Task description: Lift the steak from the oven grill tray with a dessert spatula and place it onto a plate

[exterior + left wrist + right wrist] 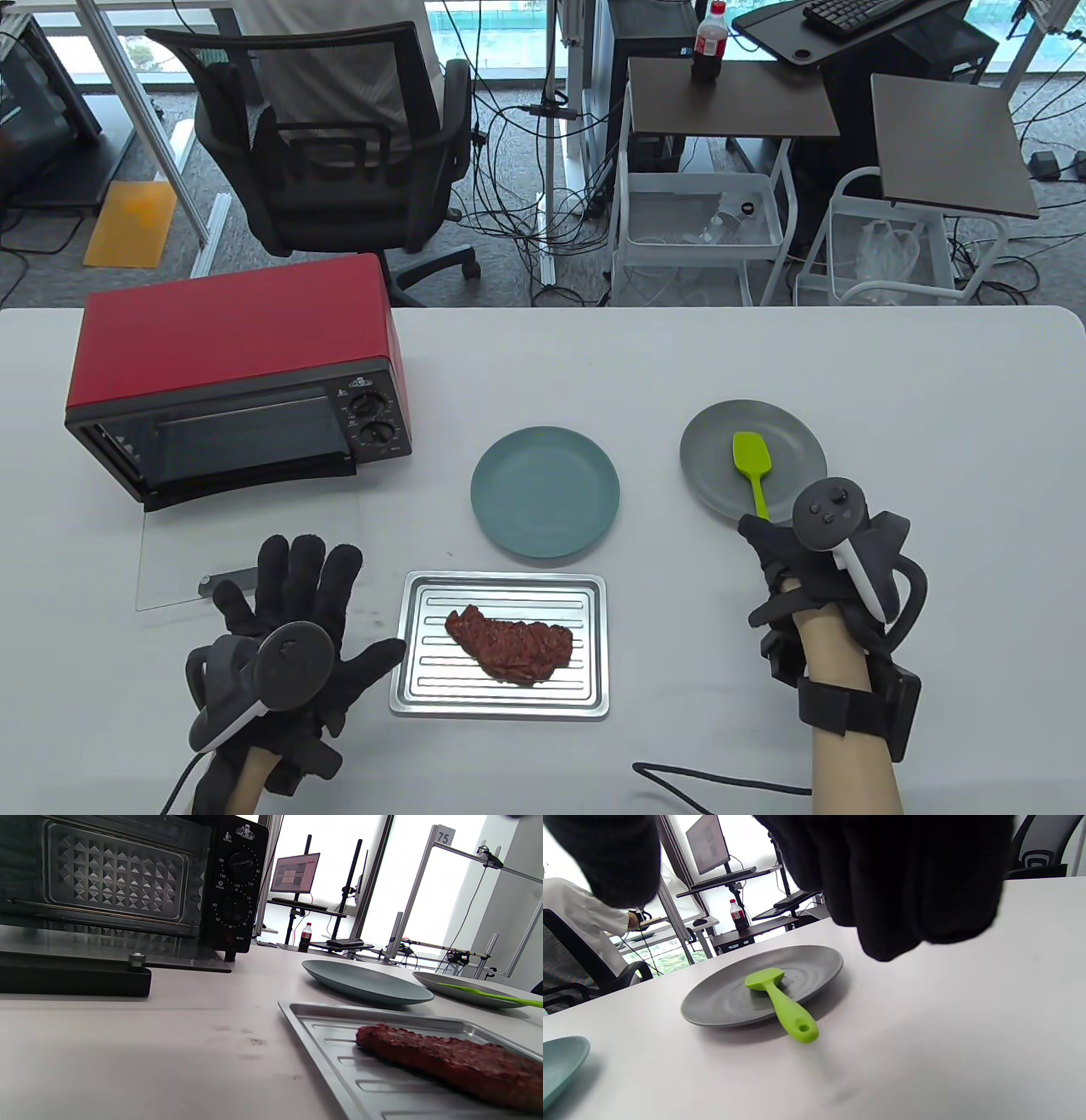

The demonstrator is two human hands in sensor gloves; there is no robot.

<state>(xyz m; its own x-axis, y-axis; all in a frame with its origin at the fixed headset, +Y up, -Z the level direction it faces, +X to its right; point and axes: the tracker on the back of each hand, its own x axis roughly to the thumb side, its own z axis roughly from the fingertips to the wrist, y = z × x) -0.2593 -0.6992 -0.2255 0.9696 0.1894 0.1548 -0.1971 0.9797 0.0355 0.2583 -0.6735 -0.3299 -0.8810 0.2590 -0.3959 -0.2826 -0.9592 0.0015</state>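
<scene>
Steak (509, 643) lies flat on the grill tray (424, 692), near table edge, centre. From the tray, blue plate (545, 491) sits at 12 o'clock, apart from it; grey plate (789, 433) at about 1 to 2 o'clock, well apart. Green spatula (752, 468) rests on the grey plate, blade on the dish, handle overhanging the rim toward me, which I read as a ready offer to the right hand. My right hand (793, 556) hovers just at that handle end; wrist view shows the handle free on the rim with my fingers (891, 891) above it, curled somewhat but gripping nothing. I judge the grab not yet made. My left hand (293, 615) lies spread wide and flat on the table at the tray's 9 o'clock, thumb reaching toward the tray edge; touching or not, I cannot tell. Likely placed to steady the tray during the scoop. Red oven (237, 373) stands at 10 o'clock, door (246, 552) dropped open under my left fingertips. Blue plate is bare, so probably the destination.
</scene>
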